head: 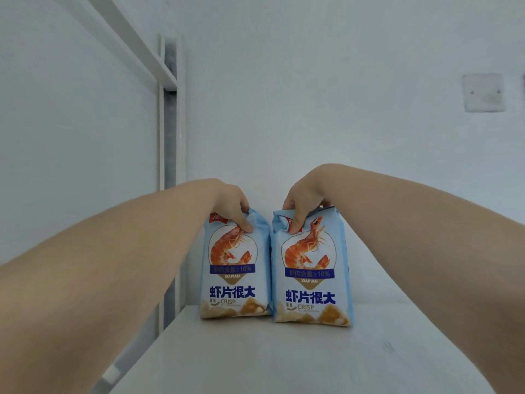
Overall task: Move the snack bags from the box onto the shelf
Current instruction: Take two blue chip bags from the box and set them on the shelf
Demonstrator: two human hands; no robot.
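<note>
Left hand (230, 204): pinches top edge of left snack bag (235, 275), thumb on the front.
Right hand (305, 204): pinches top of right snack bag (311, 282) likewise.
Both bags: upright, side by side, touching, on white shelf (255, 354), near rear wall (312, 95).
Surroundings: white shelf upright (170, 155) left of the bags; blank wall plate (483, 92) upper right.

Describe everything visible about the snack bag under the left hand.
The left snack bag is a glossy pale blue pouch printed with an orange shrimp, Chinese characters, "CRISP" and chips. It stands upright on the white shelf, close beside its twin. The left hand pinches its crumpled top.
</note>
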